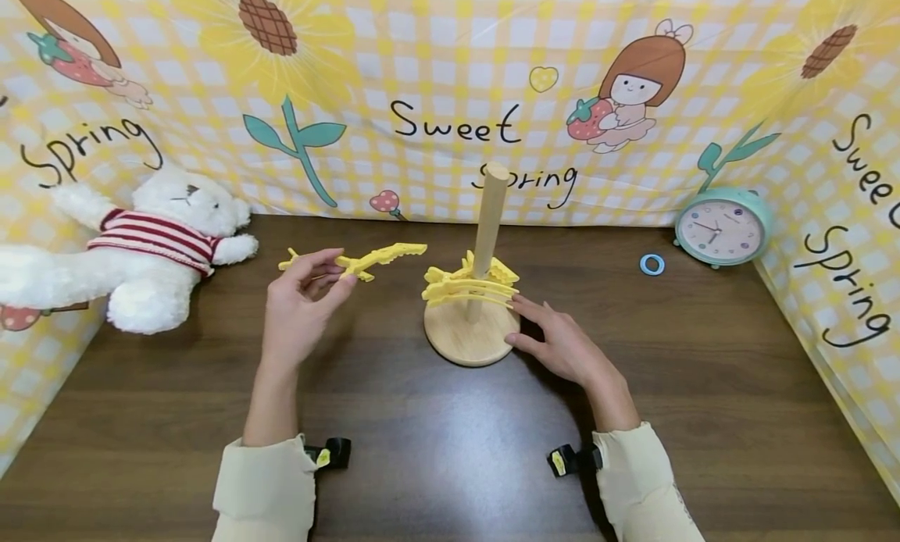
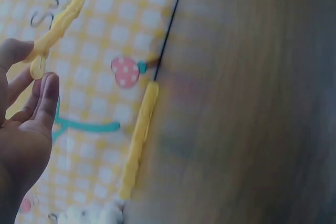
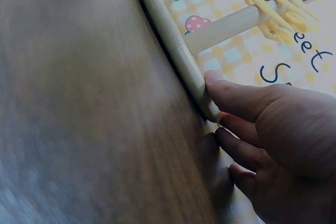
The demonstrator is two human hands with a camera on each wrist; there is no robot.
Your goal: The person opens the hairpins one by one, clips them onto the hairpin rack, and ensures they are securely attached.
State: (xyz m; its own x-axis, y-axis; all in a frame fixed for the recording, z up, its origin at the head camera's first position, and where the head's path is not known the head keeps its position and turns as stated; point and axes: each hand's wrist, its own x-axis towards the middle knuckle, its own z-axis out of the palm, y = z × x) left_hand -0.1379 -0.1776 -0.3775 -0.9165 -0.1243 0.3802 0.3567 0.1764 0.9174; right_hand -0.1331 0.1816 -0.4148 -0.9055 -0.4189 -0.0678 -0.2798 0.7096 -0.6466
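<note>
- we see yellow pieces (image 1: 469, 292) around a wooden post (image 1: 491, 222)
- left hand (image 1: 298, 304) pinches another yellow piece (image 1: 387, 256)
- right hand (image 1: 566, 345), fingers apart, touches base (image 1: 464, 343)
- cloth (image 1: 436, 65) reads "sweet spring"

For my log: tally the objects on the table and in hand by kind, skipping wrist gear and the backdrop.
Yellow pieces: at least 2 (1 in the left hand; those on the stand overlap)
Wooden stand: 1
Plush bear: 1
Clock: 1
Blue ring: 1
Total: at least 6

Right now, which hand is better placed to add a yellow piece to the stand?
Probably the left hand: it pinches a yellow piece, while the right hand holds the wooden base.
</note>
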